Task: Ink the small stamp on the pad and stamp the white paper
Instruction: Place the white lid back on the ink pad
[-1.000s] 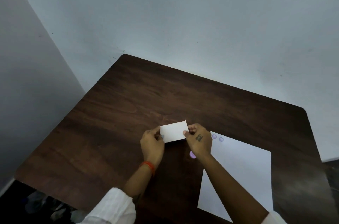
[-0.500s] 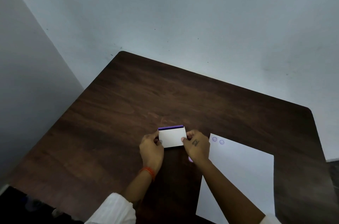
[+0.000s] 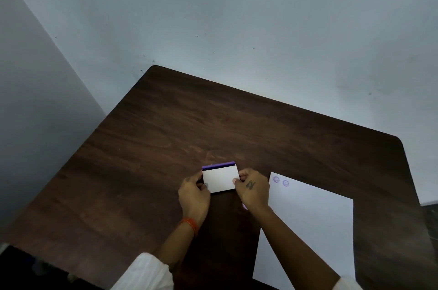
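Note:
A small ink pad case [image 3: 220, 179], white-lidded with a purple strip along its far edge, sits on the dark wooden table [image 3: 166, 135]. My left hand [image 3: 193, 196] pinches its left side and my right hand [image 3: 252, 191] pinches its right side. A bit of a pale pink thing [image 3: 244, 206], perhaps the small stamp, peeks out under my right wrist. The white paper [image 3: 312, 230] lies to the right, with two purple round stamp marks [image 3: 280, 181] near its top left corner.
The table stands in a corner against pale walls [image 3: 237, 16]. Its right edge is close beyond the paper. An orange band circles my left wrist [image 3: 189, 224]. Dark floor clutter shows at the lower left.
The white lid has been slid or tipped toward me, which exposed the purple strip at the case's far edge. Both hands stayed on the case's sides.

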The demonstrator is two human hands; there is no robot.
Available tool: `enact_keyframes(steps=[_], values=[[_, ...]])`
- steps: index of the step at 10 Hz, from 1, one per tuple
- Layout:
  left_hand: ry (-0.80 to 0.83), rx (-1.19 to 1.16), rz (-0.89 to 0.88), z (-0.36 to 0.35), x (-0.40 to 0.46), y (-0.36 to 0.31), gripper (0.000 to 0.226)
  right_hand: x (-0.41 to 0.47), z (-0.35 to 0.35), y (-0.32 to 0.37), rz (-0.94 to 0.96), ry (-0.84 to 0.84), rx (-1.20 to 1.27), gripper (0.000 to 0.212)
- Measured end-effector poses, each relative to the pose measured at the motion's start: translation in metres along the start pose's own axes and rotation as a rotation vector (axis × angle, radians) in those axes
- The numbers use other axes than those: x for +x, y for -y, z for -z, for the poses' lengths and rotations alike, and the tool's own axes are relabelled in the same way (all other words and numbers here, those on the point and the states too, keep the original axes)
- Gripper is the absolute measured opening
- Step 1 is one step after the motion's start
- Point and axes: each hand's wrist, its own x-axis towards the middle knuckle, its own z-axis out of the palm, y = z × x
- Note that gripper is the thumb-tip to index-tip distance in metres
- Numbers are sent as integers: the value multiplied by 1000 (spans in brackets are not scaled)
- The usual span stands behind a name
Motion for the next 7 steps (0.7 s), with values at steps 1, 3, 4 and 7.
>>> enact_keyframes(steps=[1,3,4,7], values=[[1,-13,0,1,1,1,39,1,0,1,-3,6,11,20],[13,-50,8,2,3,2,34,5,4,4,29,25,-23,21],[15,-65,13,2,5,1,32,6,5,5,28,29,-27,23],[16,-31,26,9,6,-1,31,5,14,9,59,75,-44,25]])
